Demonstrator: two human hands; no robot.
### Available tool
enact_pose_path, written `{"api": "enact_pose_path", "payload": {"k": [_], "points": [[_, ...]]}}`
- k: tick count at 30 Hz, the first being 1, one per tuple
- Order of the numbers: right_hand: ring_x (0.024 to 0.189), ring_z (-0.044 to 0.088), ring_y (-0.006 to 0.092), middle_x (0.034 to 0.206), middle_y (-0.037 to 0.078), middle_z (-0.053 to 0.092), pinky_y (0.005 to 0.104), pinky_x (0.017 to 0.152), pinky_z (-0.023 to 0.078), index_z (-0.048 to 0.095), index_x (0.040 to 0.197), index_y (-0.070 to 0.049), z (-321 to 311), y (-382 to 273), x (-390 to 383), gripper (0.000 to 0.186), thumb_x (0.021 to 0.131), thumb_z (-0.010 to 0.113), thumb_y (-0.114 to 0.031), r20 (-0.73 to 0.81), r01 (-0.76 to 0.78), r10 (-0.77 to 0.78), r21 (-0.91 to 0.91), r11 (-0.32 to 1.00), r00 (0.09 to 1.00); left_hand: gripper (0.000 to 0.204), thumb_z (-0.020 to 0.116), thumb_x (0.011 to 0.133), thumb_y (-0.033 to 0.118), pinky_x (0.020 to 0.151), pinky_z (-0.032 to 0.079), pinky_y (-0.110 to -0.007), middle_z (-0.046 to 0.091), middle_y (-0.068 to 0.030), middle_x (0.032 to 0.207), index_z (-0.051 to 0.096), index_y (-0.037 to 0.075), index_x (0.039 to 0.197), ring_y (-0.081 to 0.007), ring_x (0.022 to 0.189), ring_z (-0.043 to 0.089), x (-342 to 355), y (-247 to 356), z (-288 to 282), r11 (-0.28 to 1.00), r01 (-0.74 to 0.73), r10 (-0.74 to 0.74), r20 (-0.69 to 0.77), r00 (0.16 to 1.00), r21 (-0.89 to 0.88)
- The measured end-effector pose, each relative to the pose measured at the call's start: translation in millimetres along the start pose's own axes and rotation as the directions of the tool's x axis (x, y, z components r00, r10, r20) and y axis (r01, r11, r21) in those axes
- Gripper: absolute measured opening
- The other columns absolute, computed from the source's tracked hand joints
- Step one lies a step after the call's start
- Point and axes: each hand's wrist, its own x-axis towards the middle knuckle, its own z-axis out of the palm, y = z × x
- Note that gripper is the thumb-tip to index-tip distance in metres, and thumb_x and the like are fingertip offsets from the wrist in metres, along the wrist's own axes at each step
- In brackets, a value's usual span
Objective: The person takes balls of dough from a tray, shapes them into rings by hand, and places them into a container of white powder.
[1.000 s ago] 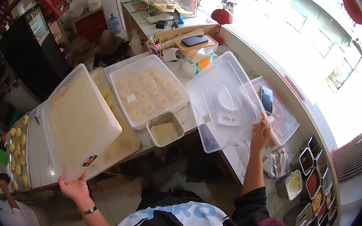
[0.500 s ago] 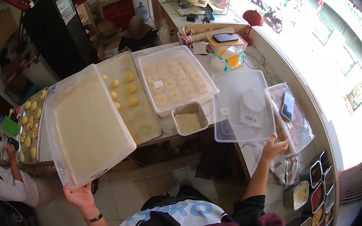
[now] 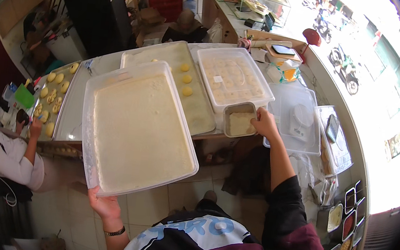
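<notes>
My left hand (image 3: 104, 205) grips the near left corner of a large shallow translucent plastic tray (image 3: 142, 133). A pale, floury film coats its inside, and it is tilted in front of the counter. My right hand (image 3: 265, 124) is at the right rim of a small metal pan (image 3: 230, 132). Its curled fingers reach over the rim toward the pale flour (image 3: 240, 123) inside; their tips are partly hidden. Behind the plastic tray lies a metal baking sheet (image 3: 197, 106) with several yellow dough balls (image 3: 188, 78). A lidded plastic tub (image 3: 235, 77) of ring-shaped dough stands beside the pan.
A clear plastic lid (image 3: 282, 92) and a white scale (image 3: 299, 124) lie to the right, near a phone (image 3: 332, 128). Topping bins (image 3: 349, 225) line the right edge. At left a person (image 3: 9, 152) works by a tray of shaped dough (image 3: 51, 95); another person (image 3: 186, 27) is behind the counter.
My right hand has left the clear lid and moved left to the metal pan. The plastic tray in my left hand has swung right and turned more level. The view has shifted left.
</notes>
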Motion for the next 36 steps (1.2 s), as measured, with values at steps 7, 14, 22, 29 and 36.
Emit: {"api": "enact_pose_path", "payload": {"k": [7, 14, 22, 29, 36], "points": [[0.048, 0.044, 0.0258, 0.056, 0.014, 0.046, 0.0317, 0.049, 0.037, 0.041, 0.071, 0.0, -52, -132, -50, 0.019, 0.064, 0.058, -0.007, -0.202, 0.264, -0.256, 0.014, 0.965, 0.945, 0.057, 0.043, 0.074, 0.022, 0.088, 0.043, -0.038, 0.047, -0.0138, 0.123, 0.038, 0.0, 0.127, -0.0266, 0.112, 0.048, -16, 3, -44, 0.995, 0.103, -0.104, 0.039, 0.994, 0.018], [0.051, 0.046, 0.0333, 0.061, 0.015, 0.047, 0.0355, 0.049, 0.039, 0.041, 0.077, -0.002, -20, -188, -74, 0.018, 0.067, 0.056, -0.001, -0.213, 0.567, -0.566, -0.062, 0.821, 0.796, 0.052, 0.045, 0.075, 0.019, 0.091, 0.04, -0.036, 0.049, -0.0134, 0.121, 0.04, -0.003, 0.122, -0.0254, 0.111, 0.048, -25, -11, -31, 0.963, 0.269, -0.269, 0.098, 0.958, 0.012], [0.053, 0.049, 0.034, 0.06, 0.015, 0.048, 0.0389, 0.049, 0.04, 0.042, 0.075, -0.004, -13, -186, -74, 0.016, 0.067, 0.055, 0.0, -0.246, 0.546, -0.554, -0.107, 0.831, 0.795, 0.048, 0.046, 0.075, 0.017, 0.092, 0.038, -0.034, 0.05, -0.0132, 0.118, 0.043, -0.004, 0.118, -0.0247, 0.11, 0.048, -25, -31, -26, 0.931, 0.364, -0.351, 0.205, 0.914, -0.031], [0.042, 0.047, 0.0144, 0.052, 0.004, 0.047, 0.0305, 0.039, 0.037, 0.051, 0.073, -0.001, -19, -137, -41, 0.006, 0.069, 0.054, -0.003, -0.362, 0.228, -0.039, 0.496, 0.838, 0.931, 0.054, 0.044, 0.075, 0.018, 0.094, 0.036, -0.035, 0.048, -0.0145, 0.121, 0.039, -0.004, 0.123, -0.0256, 0.113, 0.046, -28, -36, -13, 0.948, 0.314, -0.318, 0.184, 0.93, 0.051], [0.041, 0.043, 0.0081, 0.061, 0.003, 0.051, 0.0208, 0.032, 0.028, 0.052, 0.082, -0.002, -15, -40, -16, 0.014, 0.068, 0.054, -0.001, -0.257, 0.004, 0.418, 0.856, 0.517, 0.871, 0.052, 0.046, 0.074, 0.019, 0.092, 0.037, -0.035, 0.048, -0.0135, 0.12, 0.042, -0.002, 0.121, -0.0248, 0.111, 0.047, -29, -34, -14, 0.972, 0.233, -0.234, 0.123, 0.964, 0.025]]}}
